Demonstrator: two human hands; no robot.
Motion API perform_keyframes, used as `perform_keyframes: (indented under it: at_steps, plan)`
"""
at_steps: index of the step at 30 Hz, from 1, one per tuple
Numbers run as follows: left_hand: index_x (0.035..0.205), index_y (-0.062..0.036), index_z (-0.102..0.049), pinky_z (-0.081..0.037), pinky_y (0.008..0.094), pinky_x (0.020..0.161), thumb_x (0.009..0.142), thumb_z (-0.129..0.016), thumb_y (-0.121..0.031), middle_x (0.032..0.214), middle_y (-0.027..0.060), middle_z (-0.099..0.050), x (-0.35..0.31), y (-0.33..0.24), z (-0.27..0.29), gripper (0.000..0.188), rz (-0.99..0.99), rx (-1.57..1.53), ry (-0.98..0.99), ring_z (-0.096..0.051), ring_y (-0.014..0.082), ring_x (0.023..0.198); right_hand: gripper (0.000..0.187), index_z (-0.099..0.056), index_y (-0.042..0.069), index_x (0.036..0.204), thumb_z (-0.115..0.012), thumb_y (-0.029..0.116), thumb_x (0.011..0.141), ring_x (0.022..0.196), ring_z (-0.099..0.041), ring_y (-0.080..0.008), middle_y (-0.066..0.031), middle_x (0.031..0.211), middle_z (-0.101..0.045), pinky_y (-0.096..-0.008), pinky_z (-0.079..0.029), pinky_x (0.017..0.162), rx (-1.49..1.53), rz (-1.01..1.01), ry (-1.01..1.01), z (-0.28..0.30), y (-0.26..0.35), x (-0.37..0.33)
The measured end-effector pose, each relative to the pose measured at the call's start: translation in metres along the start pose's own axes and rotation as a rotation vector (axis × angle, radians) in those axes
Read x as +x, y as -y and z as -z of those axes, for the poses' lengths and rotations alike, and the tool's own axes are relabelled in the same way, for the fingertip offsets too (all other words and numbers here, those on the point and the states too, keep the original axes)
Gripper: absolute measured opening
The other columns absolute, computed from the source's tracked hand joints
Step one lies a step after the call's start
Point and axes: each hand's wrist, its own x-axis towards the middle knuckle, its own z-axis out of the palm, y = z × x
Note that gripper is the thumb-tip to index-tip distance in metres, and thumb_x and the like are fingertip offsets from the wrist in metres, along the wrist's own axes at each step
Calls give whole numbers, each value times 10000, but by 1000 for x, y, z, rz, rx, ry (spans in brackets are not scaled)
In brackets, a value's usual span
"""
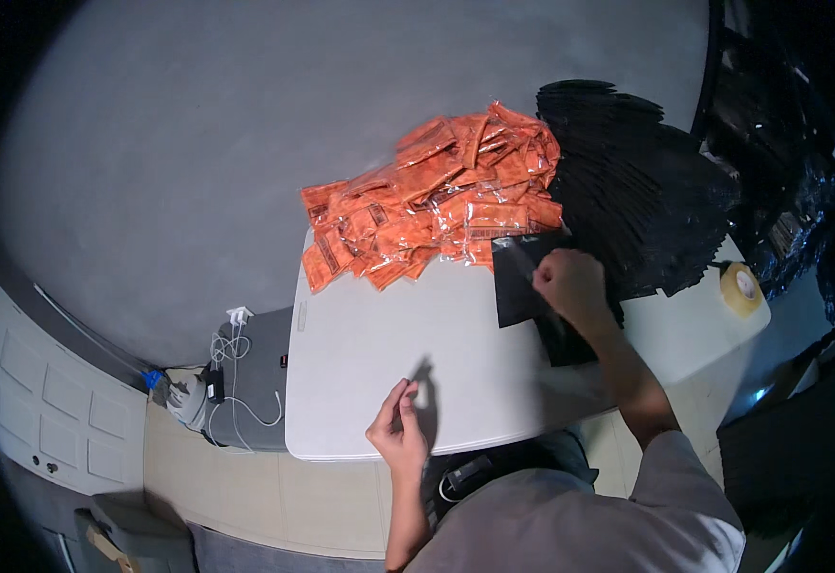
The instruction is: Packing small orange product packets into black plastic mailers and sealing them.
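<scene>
My right hand [567, 282] is closed in a fist over a flat black plastic bag [515, 301] on the white table [370, 382]. A pale streak runs from the fist across the bag's upper part; what the fingers grip is hidden. Another black bag [566, 346] lies partly beneath that one. Near the table's front edge, my left hand [400, 428] is raised with thumb and fingertips pressed together. Whatever it may hold is too small to tell. Beyond both hands lies a heap of orange packets [437, 196] in clear wrapping.
Black plastic bags [628, 181] spread in an overlapping fan at the back right. A roll of tape [742, 289] stands at the table's right corner. To the left, a white cable [236, 358] and black adapter [215, 386] rest on a low grey surface [263, 392].
</scene>
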Motion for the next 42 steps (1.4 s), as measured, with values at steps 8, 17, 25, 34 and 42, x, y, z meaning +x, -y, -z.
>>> perform_keyframes:
  at_steps: [8,17,25,34,42]
  plan:
    - [1266,74,-710,-553,288,940,1064,-661,-127,1107,159,-796,8,-15,-4,289,120,60,148,-724,153,1045,233,-835,74,889,-833,303,853,791,-755,-334,-125,834,-785,-449,-586,858,197,-232,42,53,-21,10]
    - [1472,81,-543,-582,305,879,1067,-627,-166,1210,152,-763,96,-7,-88,481,88,183,707,-735,175,1016,232,-792,-17,891,-825,212,906,744,-712,-125,-81,793,-768,-304,-540,723,587,-276,35,44,-62,16]
    - [1596,77,-350,-504,258,644,1051,-701,-264,992,27,-722,139,29,-189,733,534,55,845,-652,78,770,187,-780,-27,919,-785,156,960,769,-663,-56,-25,819,-765,-247,-512,702,1010,-316,-64,15,-73,5]
    - [1530,178,-400,-517,229,606,994,-773,-156,802,23,-720,99,-13,-222,733,199,-31,819,-669,80,639,161,-774,11,1031,-754,168,1001,822,-663,-57,13,924,-748,-236,-523,766,1515,-359,-75,44,-79,-6]
    - [1172,78,-758,-490,259,491,1045,-710,-331,697,32,-673,128,-45,-162,431,62,178,645,-661,95,599,116,-741,30,1013,-714,142,1026,896,-679,-80,5,982,-731,-273,-561,796,1853,-281,108,42,-68,-10]
